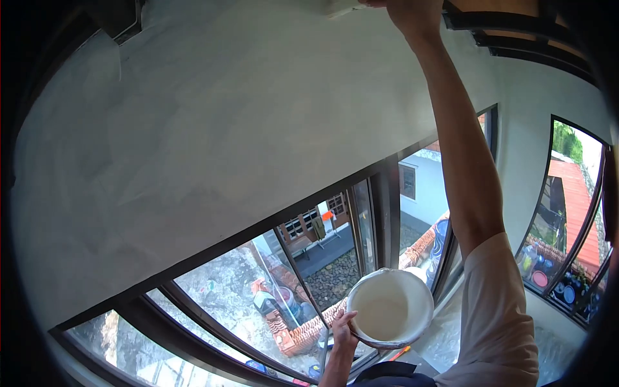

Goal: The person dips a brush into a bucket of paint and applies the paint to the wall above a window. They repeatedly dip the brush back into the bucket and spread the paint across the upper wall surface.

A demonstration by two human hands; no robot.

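My left hand (343, 334) grips the rim of a round white bucket (422, 303), thumb over the edge. Inside it is cream-coloured paint (382, 317), and the rim is smeared. High overhead, my right arm reaches up the wall, and my right hand (412, 14) is partly cut off by the top edge of the view. Its fingers are closed on a pale brush-like tool (343, 8) that lies against the grey-white wall (225, 116). Most of this tool is out of view.
Below the wall runs a dark-framed window (258, 227), with a courtyard and clothes rack beyond. Another window (567, 219) stands at the right. Dark beams (516, 22) cross the upper right. An orange-handled object (401, 353) lies below the bucket.
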